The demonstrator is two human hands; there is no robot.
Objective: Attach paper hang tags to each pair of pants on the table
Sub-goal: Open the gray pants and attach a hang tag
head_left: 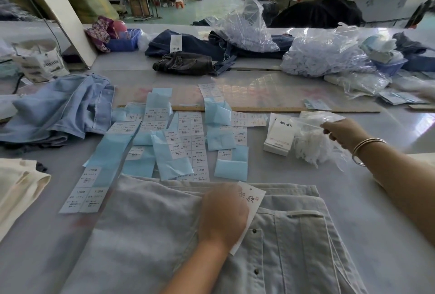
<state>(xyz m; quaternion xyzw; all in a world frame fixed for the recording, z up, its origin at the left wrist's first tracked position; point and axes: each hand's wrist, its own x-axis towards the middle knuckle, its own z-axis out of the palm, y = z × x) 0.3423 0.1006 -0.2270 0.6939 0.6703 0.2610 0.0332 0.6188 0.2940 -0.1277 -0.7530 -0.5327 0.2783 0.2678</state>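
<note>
A white rectangular paper hang tag [250, 199] printed with black characters is lying on the waistband area of a pair of pale grey-blue cotton pants [294, 242], which is spreading flat across the near part of the grey worktop [388, 211]. The left hand [222, 215] is resting on top of the tag and the fabric with its fingers [211, 197] curled downward; the tag is sticking out from beneath them on the far and near sides, though whether they are pinching it or only pressing it cannot be told.

Out to the right, the right hand [341, 131], wearing thin silver bangles [363, 150] at the wrist, is pinching the edge of a clear plastic bag of white string fasteners [313, 138]. Just beside those fingers, on the left, a stack of white hang tags [279, 135] is sitting on the worktop.

Beyond the left fingers, sheets of white size stickers on pale blue backing paper [169, 143] are lying scattered, with a long wooden ruler [259, 108] past them. Far to the left of those fingers a light blue denim garment [61, 108] is lying crumpled, and folded cream fabric [18, 183] is sitting at the near left edge.
</note>
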